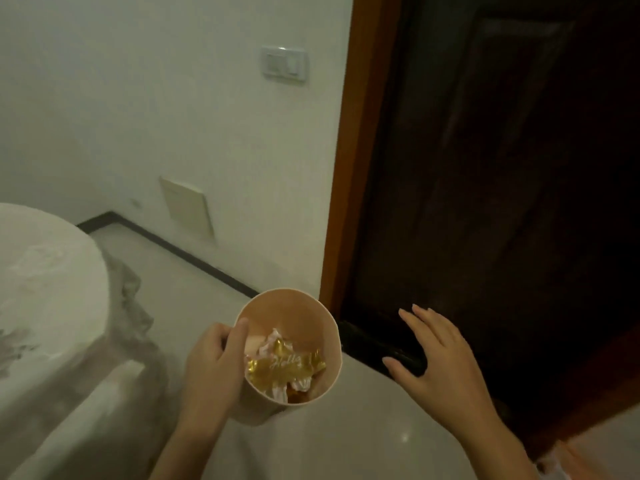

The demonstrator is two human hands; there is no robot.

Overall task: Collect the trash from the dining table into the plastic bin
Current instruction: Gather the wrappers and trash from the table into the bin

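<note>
While in bin, gold "Hello" wrapper.

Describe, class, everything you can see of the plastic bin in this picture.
The plastic bin is a small round tub, pale peach, smooth and thin-walled, open-topped with no lid. Seen from above, it appears held above the floor. The left hand grips its left rim, thumb hooked inside. Inside lie a crumpled gold wrapper printed "Hello" and crumpled pinkish paper. The right hand is open beside it, not touching.
</note>
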